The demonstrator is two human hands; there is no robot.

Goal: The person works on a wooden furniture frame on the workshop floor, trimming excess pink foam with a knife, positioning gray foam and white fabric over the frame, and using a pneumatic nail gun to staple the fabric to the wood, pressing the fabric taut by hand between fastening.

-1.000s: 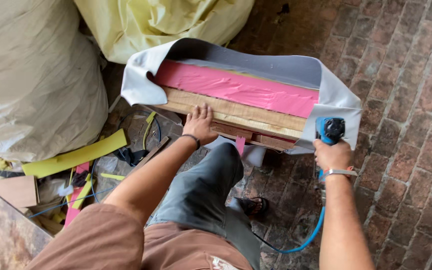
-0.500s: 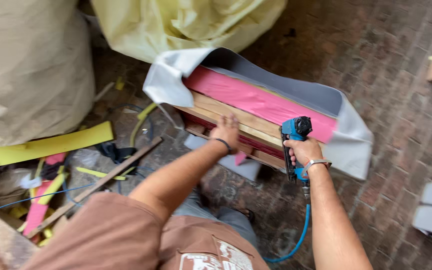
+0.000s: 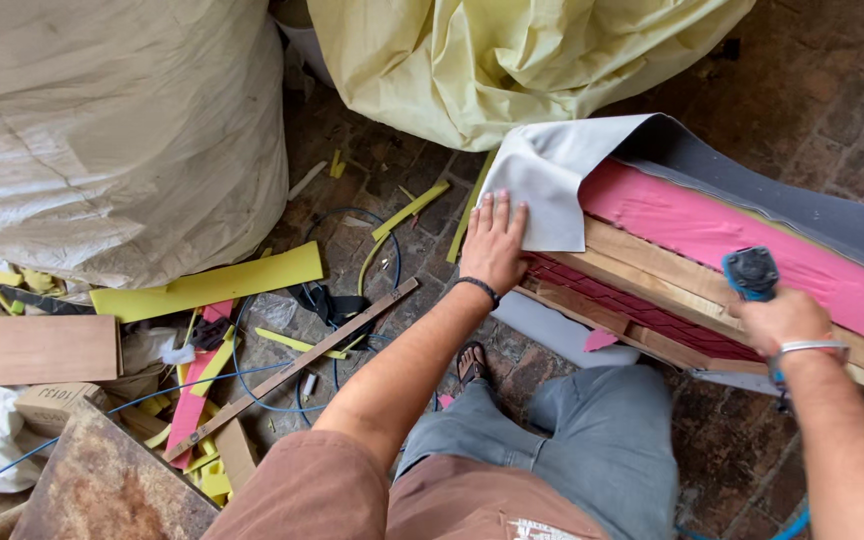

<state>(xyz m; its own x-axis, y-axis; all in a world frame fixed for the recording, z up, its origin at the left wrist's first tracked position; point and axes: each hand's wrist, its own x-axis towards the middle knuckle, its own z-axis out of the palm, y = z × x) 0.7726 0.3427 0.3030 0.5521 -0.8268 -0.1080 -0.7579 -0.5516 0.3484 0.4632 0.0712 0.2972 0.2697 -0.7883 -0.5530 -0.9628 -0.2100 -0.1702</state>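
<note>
A wooden frame [image 3: 652, 262] padded with pink foam [image 3: 742, 245] lies on the brick floor, with grey-white fabric [image 3: 552, 175] wrapped over it. My left hand [image 3: 494, 243] lies flat with fingers spread on the folded white fabric corner at the frame's left end. In my right hand [image 3: 782, 320] is a blue pneumatic staple gun [image 3: 750, 272], its head against the wooden rail below the pink foam. A bracelet is on each wrist. My knee in grey trousers [image 3: 592, 450] is just below the frame.
Two big stuffed sacks, white [image 3: 102, 130] and yellow [image 3: 512, 60], stand behind. Yellow foam strips [image 3: 212, 285], a wooden slat [image 3: 292, 370], a blue hose [image 3: 282, 375], a board [image 3: 37, 348] and scraps litter the floor at left.
My view has swung right to left along the frame. My left hand moved from the wooden rail to the fabric corner. The staple gun shifted from beside the frame onto its rail.
</note>
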